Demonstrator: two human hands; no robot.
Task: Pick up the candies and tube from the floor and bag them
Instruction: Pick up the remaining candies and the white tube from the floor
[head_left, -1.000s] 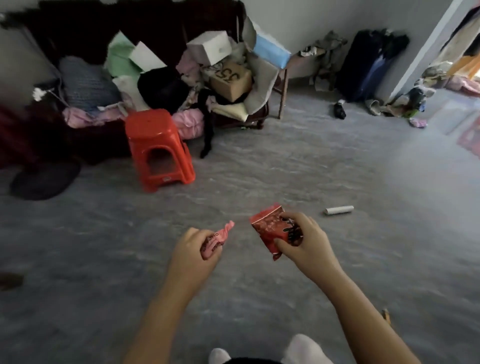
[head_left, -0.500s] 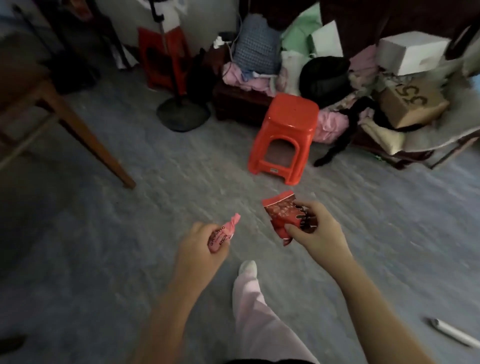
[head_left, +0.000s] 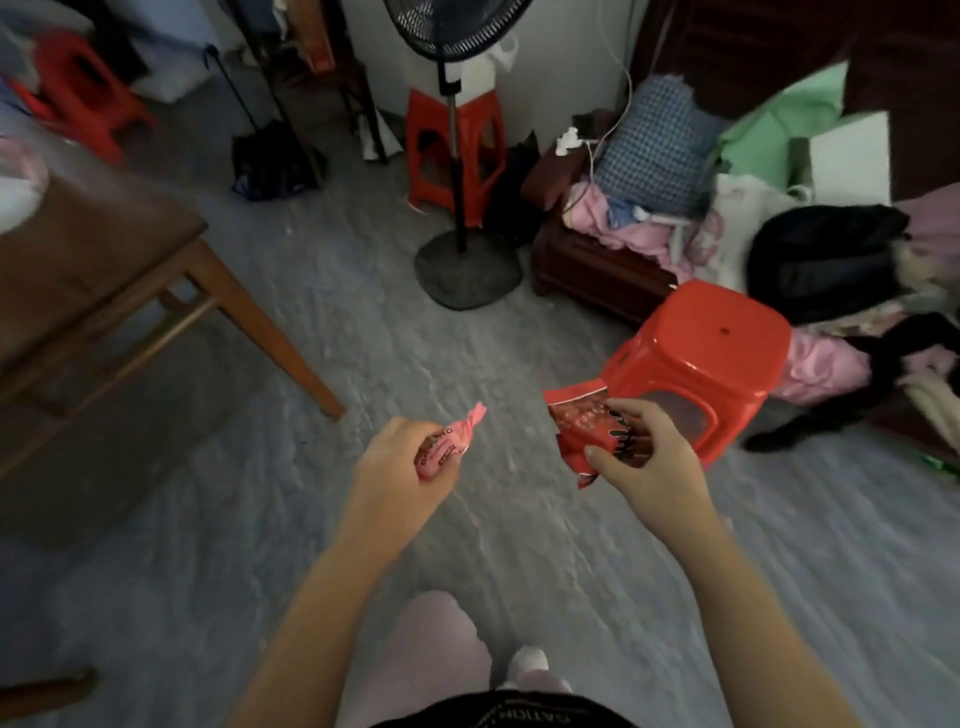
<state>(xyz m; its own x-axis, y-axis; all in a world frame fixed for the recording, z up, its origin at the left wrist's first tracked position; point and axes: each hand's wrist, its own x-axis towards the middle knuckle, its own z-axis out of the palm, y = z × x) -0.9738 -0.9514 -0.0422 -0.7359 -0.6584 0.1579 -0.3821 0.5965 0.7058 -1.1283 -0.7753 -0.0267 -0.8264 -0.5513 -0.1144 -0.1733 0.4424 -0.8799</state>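
Head view: left hand (head_left: 395, 467) curls its grip round a pink candy (head_left: 449, 441), twisted end poking out. Right hand (head_left: 644, 467) pinches the red bag (head_left: 582, 426) just beside it, top edge up, likely to receive it. Both are held above the floor (head_left: 363, 338); no tube in sight.

Dim grey floor (head_left: 363, 322); wooden table (head_left: 93, 249), fan (head_left: 457, 156), perhaps three red stools (head_left: 701, 358).
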